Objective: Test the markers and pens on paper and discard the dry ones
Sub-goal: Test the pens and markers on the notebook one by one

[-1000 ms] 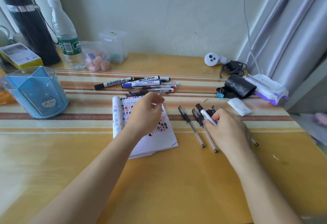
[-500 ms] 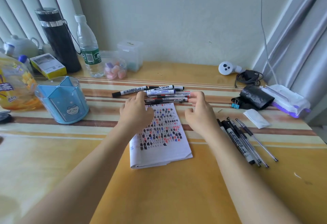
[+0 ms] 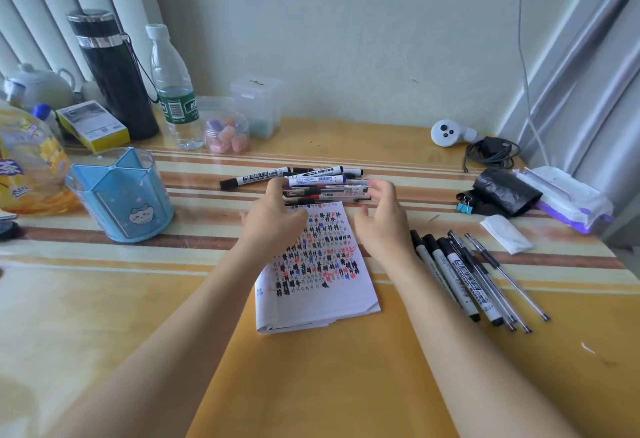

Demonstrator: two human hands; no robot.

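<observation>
The bundle of markers and pens (image 3: 327, 189) lies across the striped strip of the table (image 3: 329, 385), just past the far edge of the paper (image 3: 311, 288), a folded pad covered in black, red and blue test scribbles. The left hand (image 3: 273, 221) curls its fingers (image 3: 277, 192) round the bundle's left end and the right hand (image 3: 381, 223) curls its fingers (image 3: 382, 192) round the right end, so the bundle sits squeezed between them. Both thumbs stand apart from it, over the paper. Whether the bundle is lifted or resting cannot be told. One black whiteboard marker (image 3: 256, 178) pokes out to the left, beyond the left hand.

A second group of markers and pens (image 3: 464, 275) lies in a loose row right of the paper – beside the right forearm, well apart from the bundle. To the left stands a blue pen holder (image 3: 121, 195) (a cat face on its front). A blue binder clip (image 3: 464, 207) and a black bag (image 3: 502, 192) lie at the right.
</observation>
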